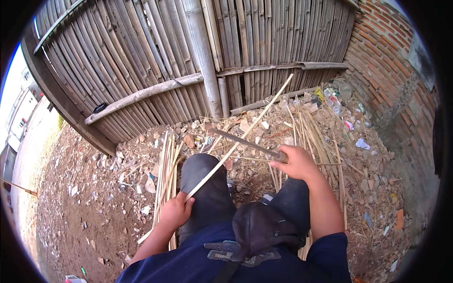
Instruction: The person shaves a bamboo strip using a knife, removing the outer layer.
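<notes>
Both hands closed on tools, bamboo strip crossing over the knees.

Left hand (175,211) grips the near end of a long pale split-bamboo strip (238,141), which slants up and away past the right hand (296,162). Right hand is clenched round the handle of a dark long-bladed knife (243,141), blade touching the strip. Pale cut bamboo slats (166,170) lie just beyond the left hand.

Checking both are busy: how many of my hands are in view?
2. The left hand grips a long bamboo strip by the left knee; the right hand grips a blade ahead of the right knee.
</notes>
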Action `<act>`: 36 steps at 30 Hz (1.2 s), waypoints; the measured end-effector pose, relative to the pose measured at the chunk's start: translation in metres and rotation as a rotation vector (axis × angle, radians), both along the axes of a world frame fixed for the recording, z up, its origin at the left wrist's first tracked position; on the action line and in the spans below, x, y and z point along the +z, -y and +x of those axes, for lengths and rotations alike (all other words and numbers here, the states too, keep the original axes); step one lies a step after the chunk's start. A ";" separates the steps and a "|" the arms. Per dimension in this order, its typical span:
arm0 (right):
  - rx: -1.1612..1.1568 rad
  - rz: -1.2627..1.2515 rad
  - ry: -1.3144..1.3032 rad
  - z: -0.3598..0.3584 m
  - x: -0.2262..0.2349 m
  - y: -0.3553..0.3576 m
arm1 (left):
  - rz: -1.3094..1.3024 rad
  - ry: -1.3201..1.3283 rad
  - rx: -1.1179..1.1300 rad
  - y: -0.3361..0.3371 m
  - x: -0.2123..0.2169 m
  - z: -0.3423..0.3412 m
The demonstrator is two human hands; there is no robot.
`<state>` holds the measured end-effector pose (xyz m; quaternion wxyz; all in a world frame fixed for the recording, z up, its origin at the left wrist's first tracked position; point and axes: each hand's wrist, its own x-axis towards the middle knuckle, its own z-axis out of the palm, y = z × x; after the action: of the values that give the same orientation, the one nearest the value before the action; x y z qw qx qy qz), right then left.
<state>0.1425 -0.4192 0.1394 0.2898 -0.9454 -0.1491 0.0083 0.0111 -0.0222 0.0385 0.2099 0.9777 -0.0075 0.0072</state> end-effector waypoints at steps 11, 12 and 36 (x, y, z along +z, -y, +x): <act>0.102 -0.033 -0.028 0.071 -0.120 -0.032 | 0.089 -0.100 -0.030 -0.003 -0.001 0.022; 0.100 -0.074 -0.038 0.067 -0.110 -0.039 | 0.106 -0.097 -0.022 -0.002 -0.002 0.021; -0.246 -0.047 -0.161 0.087 -0.124 0.001 | 0.216 0.003 -0.037 0.001 -0.004 0.022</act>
<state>0.2292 -0.4197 0.0156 0.2775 -0.9593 -0.0080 0.0522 0.0330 -0.0233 0.0343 0.1033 0.9943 -0.0266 0.0037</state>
